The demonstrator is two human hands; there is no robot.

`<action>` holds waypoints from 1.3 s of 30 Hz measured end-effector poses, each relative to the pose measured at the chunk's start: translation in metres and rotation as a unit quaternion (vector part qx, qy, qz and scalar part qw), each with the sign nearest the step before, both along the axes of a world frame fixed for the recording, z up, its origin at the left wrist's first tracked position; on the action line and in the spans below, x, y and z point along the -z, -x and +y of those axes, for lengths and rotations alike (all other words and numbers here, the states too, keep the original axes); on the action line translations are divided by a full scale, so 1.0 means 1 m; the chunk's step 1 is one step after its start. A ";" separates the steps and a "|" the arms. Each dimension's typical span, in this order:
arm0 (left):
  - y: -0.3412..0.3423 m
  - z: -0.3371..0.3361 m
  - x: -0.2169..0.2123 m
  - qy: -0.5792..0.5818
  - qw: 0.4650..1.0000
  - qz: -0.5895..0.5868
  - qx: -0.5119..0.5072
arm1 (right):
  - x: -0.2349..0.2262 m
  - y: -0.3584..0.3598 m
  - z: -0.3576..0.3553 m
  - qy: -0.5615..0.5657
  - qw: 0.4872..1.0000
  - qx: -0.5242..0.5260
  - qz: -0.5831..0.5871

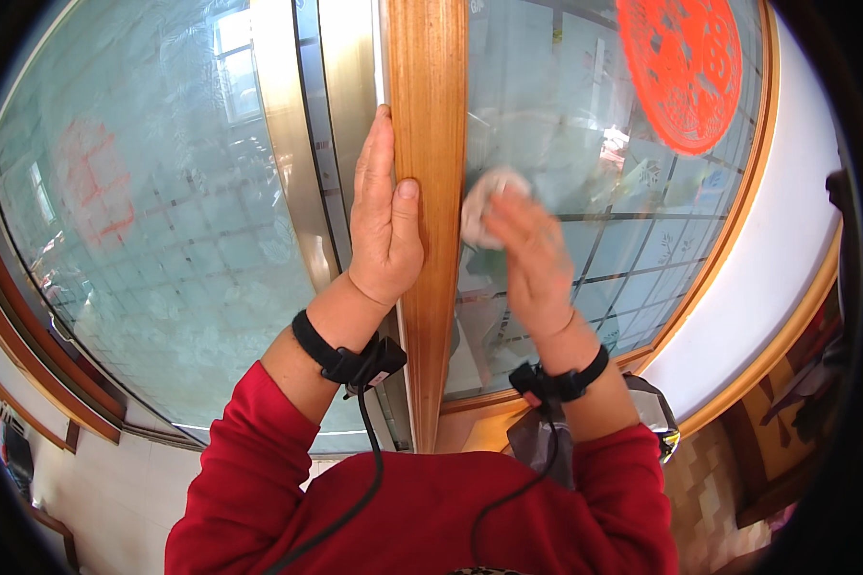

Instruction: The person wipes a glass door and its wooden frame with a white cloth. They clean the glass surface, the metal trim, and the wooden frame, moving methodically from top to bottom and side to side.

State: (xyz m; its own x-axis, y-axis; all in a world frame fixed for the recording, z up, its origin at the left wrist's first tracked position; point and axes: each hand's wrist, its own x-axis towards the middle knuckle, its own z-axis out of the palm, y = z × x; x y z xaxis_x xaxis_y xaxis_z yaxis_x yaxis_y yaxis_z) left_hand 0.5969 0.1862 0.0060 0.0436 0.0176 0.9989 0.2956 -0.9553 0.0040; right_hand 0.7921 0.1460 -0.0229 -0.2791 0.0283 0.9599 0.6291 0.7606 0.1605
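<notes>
My left hand (385,216) lies flat with its fingers stretched upward, along the edge where the metal door frame (347,86) meets the wooden post (429,115). Just right of that post, my right hand (532,251) presses a whitish crumpled cloth (489,206) against the glass pane (547,105). The hand and cloth are slightly blurred by motion. Part of the cloth is hidden behind my fingers.
A round red paper-cut decoration (686,67) sits high on the right pane. To the left stands a large frosted glass door (163,240) with a faded red mark. A grey bag (547,446) is below my right forearm. Pale floor (134,489) shows lower left.
</notes>
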 end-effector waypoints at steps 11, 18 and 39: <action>0.061 -0.014 -0.005 0.209 0.957 -0.085 0.181 | -0.028 0.053 0.016 -0.113 0.988 0.035 -0.097; 0.050 -0.021 0.006 0.188 0.973 -0.022 0.136 | 0.122 0.035 -0.005 0.024 0.980 0.037 -0.194; 0.049 -0.027 -0.006 0.026 0.998 0.056 -0.013 | 0.065 0.025 -0.054 0.431 0.560 -0.526 0.473</action>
State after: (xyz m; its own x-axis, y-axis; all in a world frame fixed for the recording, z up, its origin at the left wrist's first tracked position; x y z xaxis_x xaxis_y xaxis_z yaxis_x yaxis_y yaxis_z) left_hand 0.5483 0.1589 0.0120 0.1543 0.0721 0.9854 0.3223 -0.9465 0.0188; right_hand 0.7673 0.0918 -0.0879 0.0452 0.8929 0.4479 -0.7469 0.3280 -0.5785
